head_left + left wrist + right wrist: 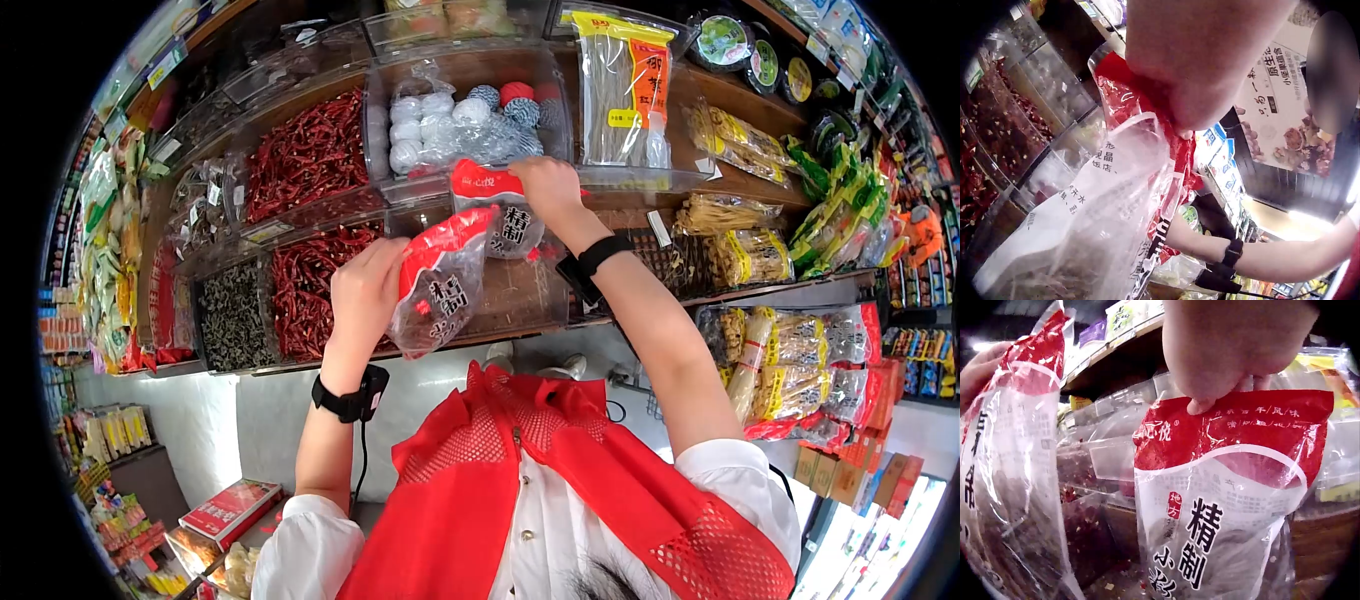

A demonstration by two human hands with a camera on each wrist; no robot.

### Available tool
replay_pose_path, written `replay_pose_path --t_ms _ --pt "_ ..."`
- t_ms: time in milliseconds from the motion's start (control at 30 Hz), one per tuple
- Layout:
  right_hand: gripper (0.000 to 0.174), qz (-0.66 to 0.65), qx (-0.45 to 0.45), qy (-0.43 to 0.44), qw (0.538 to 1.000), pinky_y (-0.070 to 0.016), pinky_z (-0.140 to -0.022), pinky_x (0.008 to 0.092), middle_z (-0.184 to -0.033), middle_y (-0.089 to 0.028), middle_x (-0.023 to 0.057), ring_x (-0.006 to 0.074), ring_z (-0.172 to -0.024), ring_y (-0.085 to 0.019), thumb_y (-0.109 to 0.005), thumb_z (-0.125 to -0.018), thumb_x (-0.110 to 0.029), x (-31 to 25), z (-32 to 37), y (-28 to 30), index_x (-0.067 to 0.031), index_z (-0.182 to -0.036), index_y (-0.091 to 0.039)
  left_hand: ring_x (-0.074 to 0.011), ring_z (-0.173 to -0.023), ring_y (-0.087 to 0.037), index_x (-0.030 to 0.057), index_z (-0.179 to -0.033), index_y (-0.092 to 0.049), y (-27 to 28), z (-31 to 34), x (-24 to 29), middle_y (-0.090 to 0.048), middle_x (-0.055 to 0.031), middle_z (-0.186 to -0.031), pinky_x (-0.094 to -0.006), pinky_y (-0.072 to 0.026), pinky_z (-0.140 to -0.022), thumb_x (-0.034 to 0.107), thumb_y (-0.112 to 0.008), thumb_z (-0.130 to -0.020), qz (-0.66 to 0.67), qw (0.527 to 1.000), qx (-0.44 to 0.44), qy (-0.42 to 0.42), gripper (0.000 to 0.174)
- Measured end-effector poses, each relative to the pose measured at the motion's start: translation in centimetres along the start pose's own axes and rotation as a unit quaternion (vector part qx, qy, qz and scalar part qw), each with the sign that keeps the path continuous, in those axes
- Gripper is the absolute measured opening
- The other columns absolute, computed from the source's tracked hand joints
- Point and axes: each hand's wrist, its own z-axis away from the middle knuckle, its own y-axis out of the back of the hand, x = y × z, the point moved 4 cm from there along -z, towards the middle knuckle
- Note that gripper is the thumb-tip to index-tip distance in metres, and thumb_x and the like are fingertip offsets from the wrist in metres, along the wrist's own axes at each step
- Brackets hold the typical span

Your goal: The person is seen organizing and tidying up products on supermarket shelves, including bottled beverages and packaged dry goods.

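Observation:
My left hand (366, 290) grips a clear plastic food bag (440, 285) with a red top by its upper edge. A second bag of the same kind (513, 222) hangs from my right hand (548, 190), pinched at its red top edge. In the right wrist view, the right-hand bag (1210, 512) shows black lettering on its front, with greyish strands inside. The left-hand bag (1019, 475) hangs beside it at the left of that view. Both bags are held over a wooden shelf compartment (510, 300), overlapping each other slightly in the head view.
Dried red chillies (305, 155) fill bins to the left, with a dark dried food (238, 310) below. Wrapped white balls (420, 125) sit in a clear bin behind the bags. A tall yellow-topped package (625, 95) stands right of it. Packaged goods (800, 350) jut out at the right.

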Motion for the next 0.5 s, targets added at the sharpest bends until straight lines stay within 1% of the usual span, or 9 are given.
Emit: replay_pose_path --t_ms 33,100,133,200,300,367,400,467,500 --pt "0.019 0.000 0.001 -0.003 1.000 -0.0470 -0.067 0.0358 -0.085 -0.061 0.0073 0.0258 -0.078 -0.060 -0.048 -0.076 -0.010 0.0 0.0 0.0 -0.0127 -0.088 -0.063 -0.0309 -0.065 -0.057 0.0033 -0.086 -0.058 -0.4 -0.5 -0.1 -0.058 -0.0120 -0.076 -0.0348 -0.0453 -0.053 0.002 -0.054 -0.076 0.004 1.000 0.002 -0.005 0.011" --pt "0.020 -0.071 0.161 0.044 0.983 -0.0467 -0.071 0.0377 -0.087 -0.060 0.0114 0.0285 -0.082 -0.058 -0.049 -0.074 -0.002 -0.8 0.3 1.7 -0.0081 -0.089 -0.061 -0.0310 -0.065 -0.057 0.0032 -0.086 -0.058 -0.5 -1.0 0.5 -0.058 -0.0120 -0.076 -0.0347 -0.0455 -0.054 0.001 -0.054 -0.075 0.014 1.000 0.008 -0.013 0.011" --pt "0.020 -0.071 0.163 0.040 0.983 -0.0467 -0.071 0.0377 -0.087 -0.060 0.0114 0.0285 -0.082 -0.058 -0.049 -0.074 -0.002 -1.1 1.1 1.9 -0.0081 -0.089 -0.061 -0.0310 -0.065 -0.057 0.0032 -0.086 -0.058 -0.3 -1.2 0.9 -0.058 -0.0120 -0.076 -0.0347 -0.0455 -0.054 0.001 -0.054 -0.075 0.014 1.000 0.006 -0.016 0.011" --pt "0.026 -0.208 0.212 0.033 0.954 -0.0459 -0.076 0.0398 -0.090 -0.058 0.0147 0.0312 -0.087 -0.056 -0.049 -0.070 0.006 -1.9 4.1 2.4 -0.0034 -0.092 -0.058 -0.0308 -0.066 -0.057 0.0026 -0.085 -0.058 0.2 -1.4 1.8 -0.058 -0.0119 -0.075 -0.0334 -0.0460 -0.055 -0.001 -0.054 -0.075 0.049 0.999 0.011 -0.014 0.012" --pt "0.031 -0.281 0.127 0.052 0.950 -0.0451 -0.078 0.0402 -0.090 -0.057 0.0155 0.0344 -0.089 -0.053 -0.049 -0.067 0.007 -3.3 8.4 0.7 -0.0017 -0.097 -0.056 -0.0285 -0.066 -0.059 0.0014 -0.082 -0.058 1.7 -2.2 3.7 -0.059 -0.0117 -0.075 -0.0308 -0.0470 -0.057 -0.005 -0.055 -0.071 0.072 0.996 0.018 -0.043 0.013" --pt "0.034 -0.334 0.028 -0.065 0.940 -0.0464 -0.074 0.0368 -0.091 -0.058 0.0144 0.0294 -0.086 -0.056 -0.053 -0.068 0.005 -3.2 9.6 -1.8 -0.0023 -0.101 -0.055 -0.0265 -0.066 -0.060 0.0001 -0.079 -0.059 3.2 -3.1 5.2 -0.060 -0.0116 -0.074 -0.0299 -0.0475 -0.058 -0.007 -0.056 -0.068 0.083 0.995 0.029 -0.053 0.013" --pt "0.034 -0.335 0.031 -0.066 0.939 -0.0464 -0.074 0.0368 -0.091 -0.058 0.0144 0.0294 -0.086 -0.056 -0.053 -0.068 0.005 -2.5 10.1 -3.4 -0.0023 -0.101 -0.055 -0.0258 -0.065 -0.060 -0.0006 -0.080 -0.059 3.9 -3.5 5.5 -0.060 -0.0118 -0.074 -0.0284 -0.0470 -0.059 -0.006 -0.056 -0.070 0.083 0.995 0.040 -0.044 0.012" --pt "0.035 -0.593 -0.091 -0.180 0.780 -0.0477 -0.071 0.0337 -0.086 -0.059 0.0131 0.0218 -0.083 -0.059 -0.058 -0.069 0.003 -1.2 10.5 -6.3 -0.0012 -0.104 -0.054 -0.0243 -0.065 -0.059 -0.0010 -0.081 -0.059 4.7 -4.0 5.6 -0.059 -0.0119 -0.074 -0.0267 -0.0463 -0.060 -0.005 -0.056 -0.072 0.092 0.994 0.053 -0.019 0.010" --pt "0.035 -0.594 -0.088 -0.179 0.779 -0.0477 -0.071 0.0337 -0.086 -0.059 0.0131 0.0218 -0.083 -0.059 -0.058 -0.069 0.003 -1.0 10.5 -5.5 -0.0012 -0.104 -0.054 -0.0227 -0.066 -0.059 -0.0015 -0.082 -0.058 4.7 -3.9 4.9 -0.059 -0.0123 -0.074 -0.0258 -0.0455 -0.061 -0.004 -0.055 -0.075 0.101 0.992 0.072 0.003 0.008"
